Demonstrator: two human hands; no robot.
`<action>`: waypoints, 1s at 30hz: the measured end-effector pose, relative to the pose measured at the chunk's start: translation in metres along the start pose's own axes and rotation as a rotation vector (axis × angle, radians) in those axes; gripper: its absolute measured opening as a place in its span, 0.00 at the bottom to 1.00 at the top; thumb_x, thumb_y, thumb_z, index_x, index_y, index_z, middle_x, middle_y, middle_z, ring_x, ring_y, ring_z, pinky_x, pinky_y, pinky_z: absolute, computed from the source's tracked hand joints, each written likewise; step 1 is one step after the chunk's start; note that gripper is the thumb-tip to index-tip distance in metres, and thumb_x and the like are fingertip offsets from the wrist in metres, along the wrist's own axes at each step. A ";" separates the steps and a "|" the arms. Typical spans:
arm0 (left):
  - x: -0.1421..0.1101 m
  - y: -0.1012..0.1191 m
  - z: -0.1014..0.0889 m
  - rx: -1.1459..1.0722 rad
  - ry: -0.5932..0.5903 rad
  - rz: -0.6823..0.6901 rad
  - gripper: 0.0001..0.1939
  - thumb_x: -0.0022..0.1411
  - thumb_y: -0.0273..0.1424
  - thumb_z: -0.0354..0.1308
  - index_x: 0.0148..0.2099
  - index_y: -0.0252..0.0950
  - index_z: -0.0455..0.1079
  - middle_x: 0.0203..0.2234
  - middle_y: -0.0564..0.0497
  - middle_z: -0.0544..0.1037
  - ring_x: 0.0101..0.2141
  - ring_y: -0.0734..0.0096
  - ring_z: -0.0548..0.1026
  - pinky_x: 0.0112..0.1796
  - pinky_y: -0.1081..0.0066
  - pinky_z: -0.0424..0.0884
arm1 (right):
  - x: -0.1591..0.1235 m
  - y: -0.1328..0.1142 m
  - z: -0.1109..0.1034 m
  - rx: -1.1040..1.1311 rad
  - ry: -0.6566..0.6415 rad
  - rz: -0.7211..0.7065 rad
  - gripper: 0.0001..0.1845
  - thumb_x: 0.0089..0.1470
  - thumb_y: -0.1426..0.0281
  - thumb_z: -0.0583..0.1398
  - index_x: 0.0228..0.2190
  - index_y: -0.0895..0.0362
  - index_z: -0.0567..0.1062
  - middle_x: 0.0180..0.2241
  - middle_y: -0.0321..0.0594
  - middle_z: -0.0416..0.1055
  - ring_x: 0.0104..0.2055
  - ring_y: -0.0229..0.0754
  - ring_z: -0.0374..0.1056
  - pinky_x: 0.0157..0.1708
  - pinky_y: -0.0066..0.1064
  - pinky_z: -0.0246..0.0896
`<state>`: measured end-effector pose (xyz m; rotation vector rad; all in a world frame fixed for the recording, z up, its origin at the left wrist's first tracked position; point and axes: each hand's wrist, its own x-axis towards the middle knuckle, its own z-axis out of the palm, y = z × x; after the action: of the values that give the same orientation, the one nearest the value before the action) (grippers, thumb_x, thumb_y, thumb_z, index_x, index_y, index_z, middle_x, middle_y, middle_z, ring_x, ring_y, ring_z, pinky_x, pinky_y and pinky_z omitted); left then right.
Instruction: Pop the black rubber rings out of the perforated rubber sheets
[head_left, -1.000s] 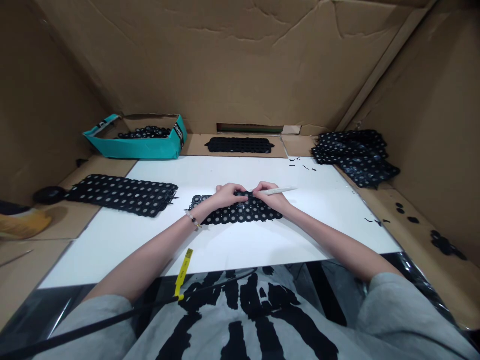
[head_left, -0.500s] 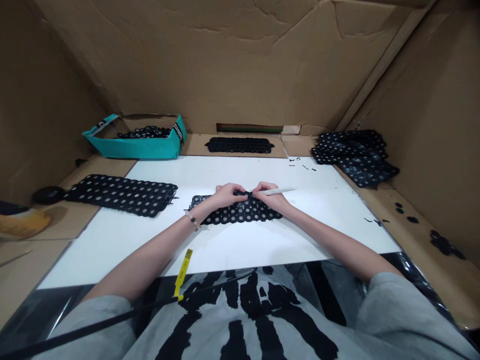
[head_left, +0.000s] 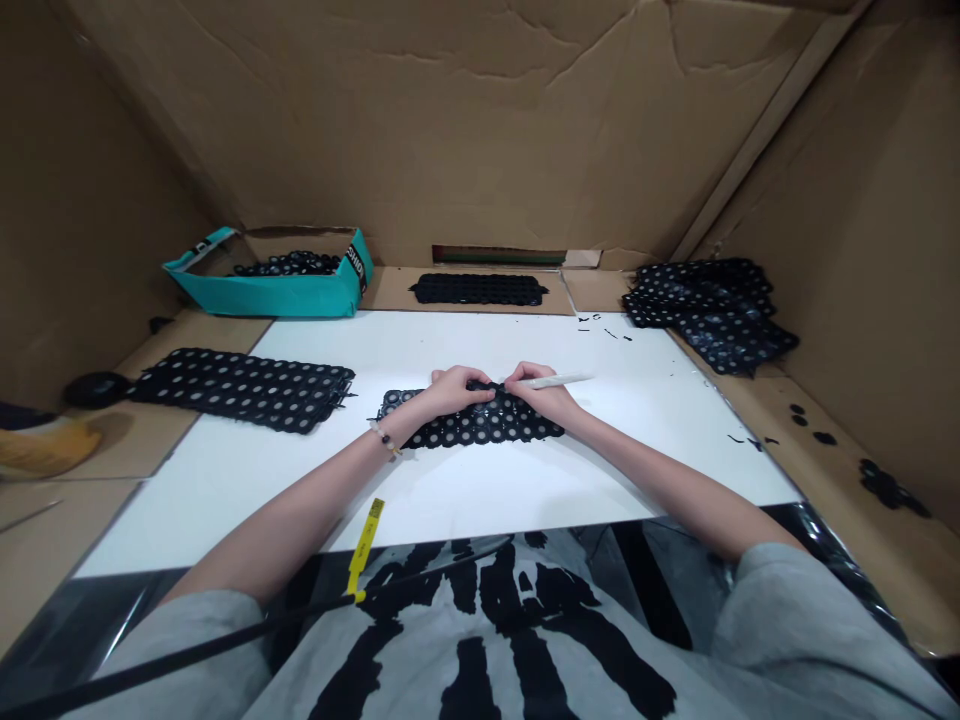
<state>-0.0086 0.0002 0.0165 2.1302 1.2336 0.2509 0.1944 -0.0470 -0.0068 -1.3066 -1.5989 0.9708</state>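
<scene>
A black sheet of joined rings lies on the white board in front of me. My left hand rests on its far edge, fingers curled and pressing the sheet down. My right hand sits just to the right on the same sheet, fingers pinched around a thin pale tool whose shaft points to the right. The two hands nearly touch above the sheet's middle.
A stack of similar black sheets lies at the left, another pile at the back right, one sheet at the back centre. A teal box holds black pieces. Black scraps dot the right cardboard. Cardboard walls enclose the place.
</scene>
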 end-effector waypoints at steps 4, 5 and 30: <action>-0.001 0.003 -0.001 -0.001 -0.007 -0.019 0.18 0.57 0.45 0.60 0.44 0.42 0.77 0.41 0.52 0.82 0.48 0.52 0.74 0.57 0.54 0.49 | 0.000 0.000 0.000 0.003 -0.001 0.007 0.08 0.48 0.64 0.62 0.25 0.55 0.73 0.28 0.35 0.74 0.34 0.42 0.69 0.39 0.34 0.62; -0.002 0.003 -0.001 0.000 -0.006 -0.021 0.18 0.57 0.45 0.60 0.44 0.42 0.77 0.41 0.52 0.82 0.48 0.52 0.74 0.57 0.54 0.49 | 0.000 -0.001 0.000 0.003 -0.002 0.009 0.08 0.48 0.64 0.62 0.25 0.55 0.72 0.28 0.35 0.75 0.34 0.42 0.69 0.39 0.34 0.61; -0.009 0.000 0.010 -0.047 0.175 0.043 0.13 0.62 0.36 0.58 0.44 0.34 0.75 0.43 0.44 0.80 0.45 0.57 0.76 0.46 0.65 0.68 | -0.012 -0.018 0.000 0.128 0.063 0.148 0.14 0.47 0.59 0.63 0.31 0.57 0.80 0.29 0.39 0.76 0.33 0.43 0.70 0.38 0.35 0.64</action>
<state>-0.0085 -0.0120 0.0102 2.1320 1.2669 0.4899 0.1900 -0.0614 0.0086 -1.3670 -1.3846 1.0928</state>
